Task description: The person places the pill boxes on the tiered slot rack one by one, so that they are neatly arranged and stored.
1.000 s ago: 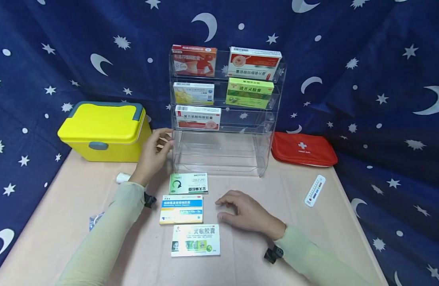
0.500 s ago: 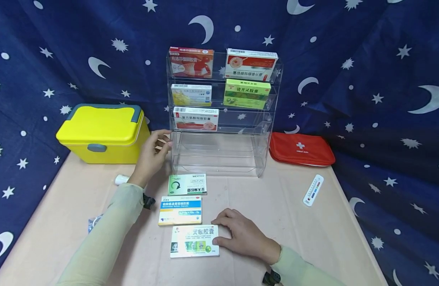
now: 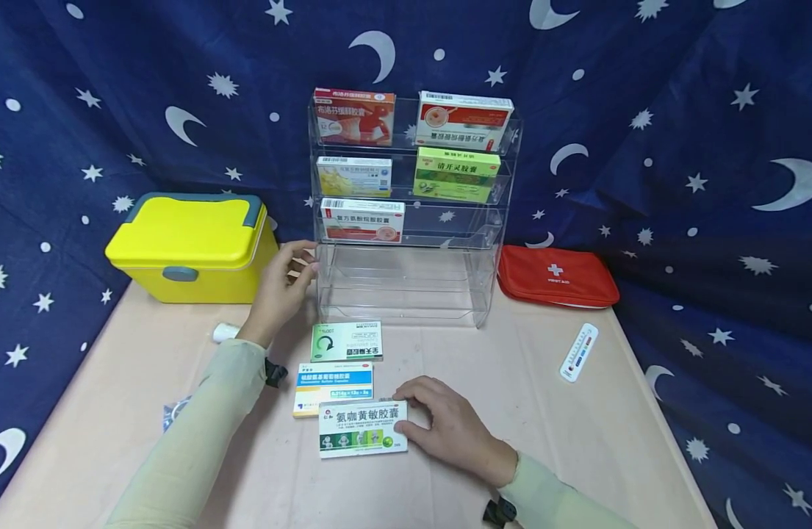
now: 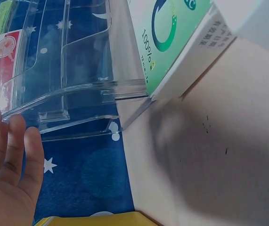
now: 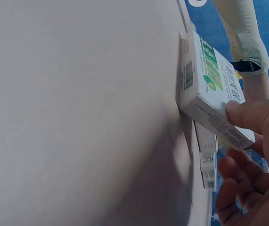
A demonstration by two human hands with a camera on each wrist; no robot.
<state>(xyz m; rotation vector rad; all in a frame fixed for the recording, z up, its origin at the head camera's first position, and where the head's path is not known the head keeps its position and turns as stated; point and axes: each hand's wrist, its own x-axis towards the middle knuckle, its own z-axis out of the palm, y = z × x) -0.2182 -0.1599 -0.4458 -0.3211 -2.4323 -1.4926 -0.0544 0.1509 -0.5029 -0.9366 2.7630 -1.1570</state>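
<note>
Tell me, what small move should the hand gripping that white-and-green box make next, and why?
Probably lift it clear toward the clear rack. The right hand pinches the medicine box, tilted up off the table; the third shelf's right side is empty.

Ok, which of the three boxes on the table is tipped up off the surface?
The nearest box, white with green print, pinched by the right hand; the other two lie flat.

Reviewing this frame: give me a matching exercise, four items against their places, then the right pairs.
Things:
1. yellow case
2. red first-aid pouch
3. thermometer card
4. white-and-green box

Places:
A. flat on the table, in front of the pouch
B. right of the clear rack
C. gripped by the right hand
D. left of the rack, behind the left hand

Pairs: 1-D, 2-B, 3-A, 4-C
</note>
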